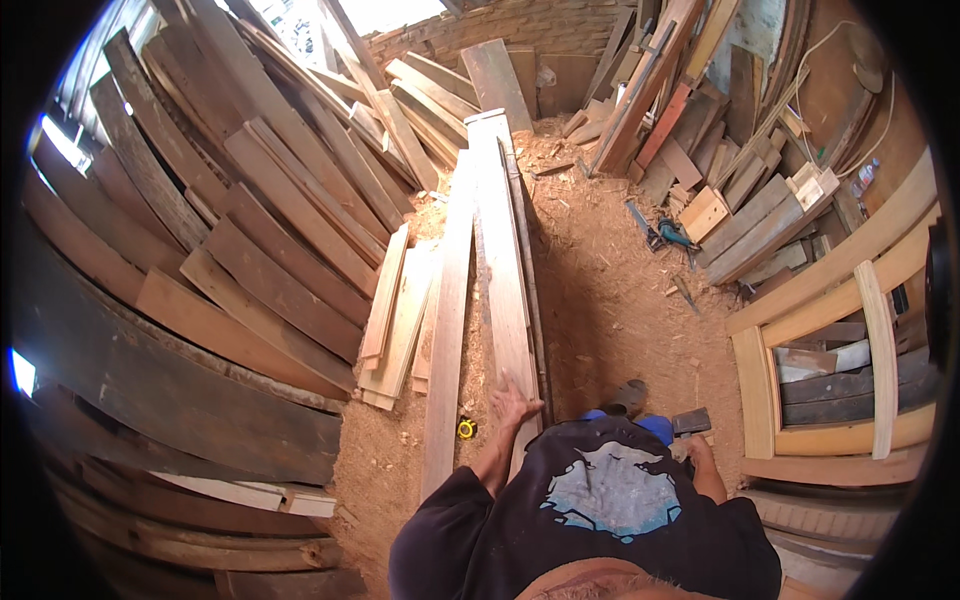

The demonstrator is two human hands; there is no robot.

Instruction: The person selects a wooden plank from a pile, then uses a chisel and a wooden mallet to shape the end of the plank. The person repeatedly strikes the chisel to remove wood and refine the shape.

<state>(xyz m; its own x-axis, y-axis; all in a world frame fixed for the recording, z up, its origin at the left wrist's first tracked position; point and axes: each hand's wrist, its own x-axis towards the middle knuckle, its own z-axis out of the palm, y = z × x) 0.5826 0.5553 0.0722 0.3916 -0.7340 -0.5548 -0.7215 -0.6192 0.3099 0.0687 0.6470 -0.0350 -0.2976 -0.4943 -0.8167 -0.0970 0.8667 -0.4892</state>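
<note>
My left hand (515, 404) lies across a long pale plank (505, 250) on the narrow bench, its fingers spread over the wood and the thumb toward the right edge. By my right hip, my right hand (692, 449) is closed, partly covered by my shirt. Just beyond its fingers shows the dark, blocky head of what looks like a hammer (691, 421); its handle is mostly hidden. To the left of that plank runs a second long plank (449, 330). A yellow tape measure (466, 428) sits left of my left forearm.
Shorter boards (400, 330) are stacked left of the bench. Many boards (270, 220) lean along the left wall. A teal power tool (672, 234) lies on the shaving-strewn floor (610, 290). At right stand a wooden frame (755, 385) and piled offcuts (765, 230).
</note>
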